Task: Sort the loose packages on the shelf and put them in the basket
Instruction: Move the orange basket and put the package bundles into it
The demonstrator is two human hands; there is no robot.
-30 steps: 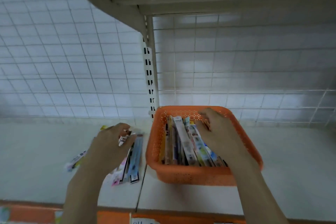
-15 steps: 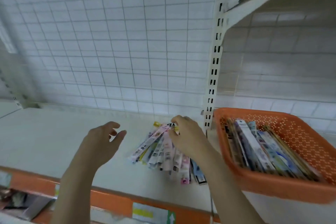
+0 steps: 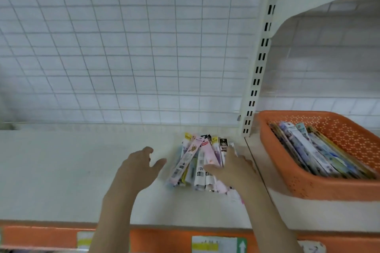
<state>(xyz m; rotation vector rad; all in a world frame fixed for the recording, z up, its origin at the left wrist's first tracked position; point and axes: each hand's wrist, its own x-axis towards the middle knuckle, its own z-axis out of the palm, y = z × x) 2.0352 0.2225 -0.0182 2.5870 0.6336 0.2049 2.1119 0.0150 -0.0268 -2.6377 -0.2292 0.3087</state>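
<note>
Orange basket [image 3: 308,187] waits beside the packages [image 3: 202,162]. Right hand [image 3: 232,167] lies flat on them; left hand [image 3: 139,167] hovers, fingers spread. Better to square the pile before lifting.

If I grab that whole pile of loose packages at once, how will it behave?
The packages are long, thin and overlapping, so they will probably slide apart. They look flat and light. The right hand rests on them, and squeezing from both sides likely helps.

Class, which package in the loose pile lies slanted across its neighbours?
The long pink package at the pile's left side; it leans diagonally while the others point roughly straight back.
</note>
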